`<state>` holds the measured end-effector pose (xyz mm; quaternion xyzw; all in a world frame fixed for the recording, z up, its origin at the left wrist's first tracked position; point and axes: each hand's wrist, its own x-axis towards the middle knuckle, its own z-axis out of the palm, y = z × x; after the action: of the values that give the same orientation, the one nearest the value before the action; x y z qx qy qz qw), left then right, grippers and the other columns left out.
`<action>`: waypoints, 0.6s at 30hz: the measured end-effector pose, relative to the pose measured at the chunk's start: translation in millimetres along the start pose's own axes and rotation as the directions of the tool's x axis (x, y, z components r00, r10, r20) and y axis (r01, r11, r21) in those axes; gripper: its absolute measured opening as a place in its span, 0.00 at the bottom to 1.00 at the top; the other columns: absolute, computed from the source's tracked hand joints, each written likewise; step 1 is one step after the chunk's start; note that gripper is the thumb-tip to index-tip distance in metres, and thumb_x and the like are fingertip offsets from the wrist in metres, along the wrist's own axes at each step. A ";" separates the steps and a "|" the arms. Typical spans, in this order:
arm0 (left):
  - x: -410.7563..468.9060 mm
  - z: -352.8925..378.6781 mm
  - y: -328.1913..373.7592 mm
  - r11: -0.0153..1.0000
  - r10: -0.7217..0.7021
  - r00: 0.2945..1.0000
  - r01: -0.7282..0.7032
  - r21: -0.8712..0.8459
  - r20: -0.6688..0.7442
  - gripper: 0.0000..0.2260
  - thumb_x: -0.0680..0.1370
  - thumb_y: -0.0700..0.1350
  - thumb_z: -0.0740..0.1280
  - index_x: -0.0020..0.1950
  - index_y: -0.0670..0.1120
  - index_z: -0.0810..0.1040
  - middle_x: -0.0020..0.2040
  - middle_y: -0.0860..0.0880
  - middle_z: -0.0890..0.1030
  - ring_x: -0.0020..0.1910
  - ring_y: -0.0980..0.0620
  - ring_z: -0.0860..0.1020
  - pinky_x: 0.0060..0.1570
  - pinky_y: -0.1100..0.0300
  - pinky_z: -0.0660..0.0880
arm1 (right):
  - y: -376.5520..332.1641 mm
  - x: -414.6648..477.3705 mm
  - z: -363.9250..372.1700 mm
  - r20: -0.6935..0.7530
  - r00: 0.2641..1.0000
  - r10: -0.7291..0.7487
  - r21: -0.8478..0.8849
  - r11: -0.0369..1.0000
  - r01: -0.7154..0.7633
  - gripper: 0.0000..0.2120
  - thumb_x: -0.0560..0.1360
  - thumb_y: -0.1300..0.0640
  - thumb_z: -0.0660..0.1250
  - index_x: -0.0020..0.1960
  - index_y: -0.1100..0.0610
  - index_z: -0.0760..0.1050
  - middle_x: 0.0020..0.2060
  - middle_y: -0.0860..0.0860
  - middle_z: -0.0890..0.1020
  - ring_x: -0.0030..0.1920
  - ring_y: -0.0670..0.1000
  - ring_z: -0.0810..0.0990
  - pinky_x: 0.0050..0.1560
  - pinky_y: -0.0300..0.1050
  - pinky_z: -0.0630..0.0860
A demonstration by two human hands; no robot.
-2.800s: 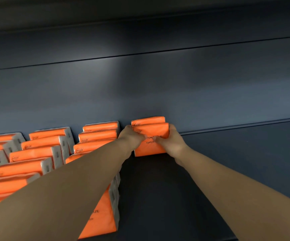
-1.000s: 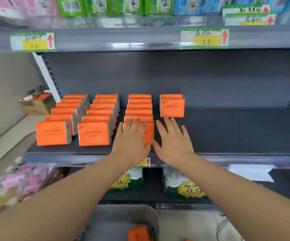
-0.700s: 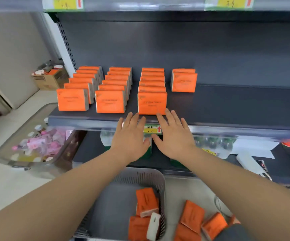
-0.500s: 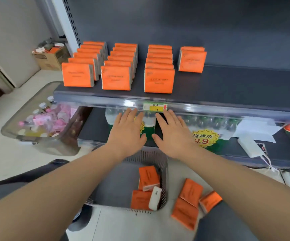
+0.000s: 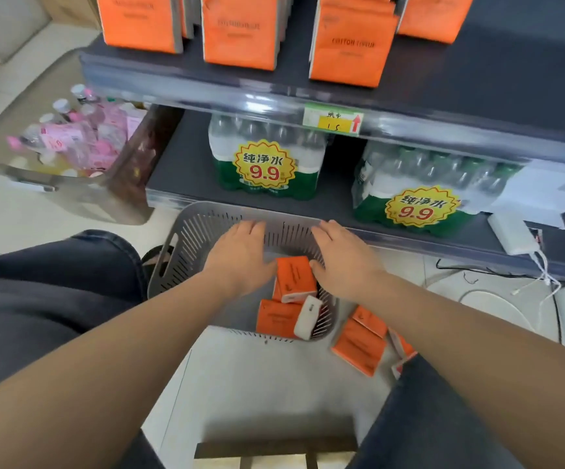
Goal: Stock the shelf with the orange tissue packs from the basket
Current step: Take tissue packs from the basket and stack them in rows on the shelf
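Note:
A grey slatted basket [image 5: 186,242] stands on the floor below the shelves with orange tissue packs in it. The upper pack [image 5: 295,278] lies between my hands; a second pack [image 5: 276,316] lies under it. My left hand [image 5: 240,255] is at its left edge and my right hand [image 5: 342,257] at its right edge, fingers straight, thumbs touching or nearly touching the pack. Rows of orange packs [image 5: 352,52] stand upright on the dark shelf [image 5: 477,79] above. More orange packs [image 5: 359,345] lie on the floor right of the basket.
Two shrink-wrapped water bottle bundles [image 5: 267,164] sit on the lower shelf behind the basket. A clear bin of pink bottles [image 5: 68,143] stands at the left. A white power bank [image 5: 514,235] and cables lie at the right. My knees flank the basket.
Both hands left the pack set on the shelf, came back over the shelf edge and dropped into the basket. My view tilted down from the shelf to the floor.

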<state>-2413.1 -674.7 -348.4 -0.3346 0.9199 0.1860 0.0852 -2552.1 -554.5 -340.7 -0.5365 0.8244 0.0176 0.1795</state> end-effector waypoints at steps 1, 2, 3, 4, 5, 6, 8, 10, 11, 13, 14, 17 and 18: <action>1.1 7.7 -3.2 1.000 -0.023 0.999 0.023 -0.015 0.035 0.33 0.76 0.55 0.64 0.76 0.41 0.58 0.74 0.42 0.64 0.73 0.44 0.61 0.71 0.52 0.59 | 1.7 3.1 6.0 0.023 1.000 0.009 0.001 1.000 -0.009 0.30 0.79 0.50 0.59 0.77 0.57 0.53 0.77 0.53 0.56 0.77 0.53 0.52 0.75 0.48 0.52; 2.4 16.2 -6.8 0.998 -0.046 0.996 0.048 -0.032 0.070 0.33 0.76 0.55 0.64 0.76 0.41 0.58 0.73 0.42 0.64 0.73 0.43 0.62 0.71 0.51 0.61 | 3.5 6.4 12.1 0.046 0.999 0.018 -0.001 1.000 -0.018 0.30 0.79 0.50 0.59 0.77 0.57 0.54 0.77 0.54 0.56 0.77 0.53 0.53 0.75 0.48 0.54; 3.9 24.6 -10.6 0.996 -0.069 0.992 0.074 -0.049 0.103 0.32 0.76 0.55 0.65 0.75 0.41 0.60 0.73 0.42 0.65 0.72 0.43 0.63 0.69 0.51 0.63 | 5.6 10.3 18.3 0.070 0.997 0.028 -0.003 1.000 -0.028 0.30 0.79 0.51 0.59 0.77 0.57 0.54 0.77 0.54 0.57 0.77 0.54 0.54 0.74 0.48 0.55; 5.8 33.0 -14.4 0.992 -0.092 0.987 0.102 -0.068 0.135 0.32 0.75 0.55 0.65 0.74 0.42 0.60 0.72 0.42 0.65 0.71 0.43 0.64 0.68 0.50 0.64 | 7.5 14.7 24.4 0.094 0.995 0.038 -0.007 0.999 -0.038 0.29 0.79 0.51 0.59 0.77 0.57 0.54 0.77 0.54 0.57 0.76 0.54 0.55 0.74 0.49 0.56; 7.8 41.2 -18.0 0.988 -0.115 0.980 0.131 -0.086 0.164 0.33 0.75 0.54 0.65 0.75 0.42 0.60 0.72 0.42 0.65 0.71 0.43 0.64 0.68 0.50 0.65 | 9.4 19.4 29.9 0.116 0.992 0.048 -0.007 0.999 -0.047 0.29 0.79 0.52 0.59 0.77 0.57 0.55 0.76 0.54 0.57 0.76 0.55 0.56 0.73 0.49 0.58; 10.1 49.3 -21.3 0.982 -0.137 0.972 0.158 -0.101 0.189 0.33 0.75 0.54 0.66 0.75 0.42 0.59 0.73 0.43 0.65 0.71 0.43 0.64 0.67 0.51 0.64 | 11.3 24.9 35.8 0.136 0.989 0.052 -0.006 0.999 -0.051 0.29 0.79 0.53 0.60 0.76 0.57 0.55 0.76 0.54 0.58 0.75 0.55 0.58 0.72 0.49 0.59; 15.5 64.6 -28.2 0.971 -0.178 0.957 0.208 -0.115 0.227 0.34 0.75 0.53 0.67 0.76 0.42 0.57 0.73 0.43 0.64 0.71 0.43 0.64 0.68 0.50 0.64 | 14.8 36.0 46.8 0.178 0.983 0.046 0.000 0.999 -0.047 0.28 0.78 0.54 0.61 0.75 0.58 0.58 0.74 0.56 0.62 0.73 0.56 0.63 0.71 0.50 0.63; 21.9 79.0 -35.5 0.962 -0.214 0.941 0.250 -0.111 0.263 0.34 0.75 0.53 0.68 0.75 0.43 0.59 0.72 0.43 0.65 0.70 0.43 0.66 0.66 0.49 0.67 | 18.3 47.7 57.0 0.225 0.973 0.043 0.008 0.999 -0.046 0.28 0.76 0.55 0.62 0.74 0.58 0.59 0.71 0.56 0.65 0.70 0.57 0.67 0.69 0.52 0.67; 25.1 85.9 -38.9 0.958 -0.227 0.932 0.266 -0.106 0.283 0.33 0.74 0.53 0.68 0.74 0.43 0.60 0.71 0.42 0.66 0.69 0.43 0.67 0.65 0.49 0.68 | 20.0 53.5 61.9 0.249 0.968 0.046 0.009 0.999 -0.050 0.28 0.76 0.56 0.63 0.74 0.58 0.60 0.71 0.56 0.66 0.69 0.57 0.68 0.68 0.53 0.68; 32.9 100.0 -45.1 0.951 -0.247 0.913 0.292 -0.098 0.326 0.32 0.74 0.53 0.69 0.73 0.43 0.62 0.70 0.42 0.67 0.68 0.42 0.68 0.63 0.49 0.68 | 24.3 67.1 72.2 0.284 0.958 0.046 0.007 0.999 -0.050 0.28 0.76 0.56 0.63 0.74 0.58 0.60 0.70 0.56 0.67 0.67 0.57 0.69 0.67 0.53 0.70; 37.2 107.0 -47.7 0.948 -0.256 0.902 0.305 -0.093 0.347 0.32 0.74 0.53 0.69 0.73 0.43 0.62 0.70 0.42 0.67 0.67 0.42 0.68 0.63 0.49 0.69 | 26.3 74.1 77.6 0.298 0.954 0.043 0.015 0.999 -0.050 0.28 0.76 0.57 0.63 0.74 0.58 0.60 0.69 0.56 0.67 0.67 0.57 0.70 0.67 0.53 0.70; 50.7 129.0 -54.7 0.938 -0.283 0.876 0.338 -0.077 0.390 0.32 0.73 0.53 0.70 0.73 0.43 0.63 0.69 0.42 0.69 0.67 0.42 0.68 0.63 0.50 0.69 | 29.7 95.1 93.8 0.338 0.940 0.043 0.038 0.997 -0.060 0.28 0.76 0.57 0.64 0.73 0.58 0.61 0.68 0.56 0.68 0.66 0.56 0.71 0.65 0.48 0.69; 55.4 137.0 -56.7 0.933 -0.295 0.867 0.352 -0.074 0.401 0.32 0.73 0.53 0.70 0.72 0.42 0.63 0.68 0.42 0.70 0.67 0.42 0.69 0.63 0.50 0.69 | 30.6 103.0 100.0 0.358 0.933 0.040 0.043 0.997 -0.059 0.27 0.76 0.57 0.64 0.73 0.59 0.62 0.68 0.57 0.69 0.66 0.57 0.71 0.65 0.47 0.69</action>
<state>-2414.2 -692.5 -505.8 -0.4467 0.8000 0.2971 0.2688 -2588.7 -609.9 -471.7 -0.4984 0.7915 0.0973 0.3401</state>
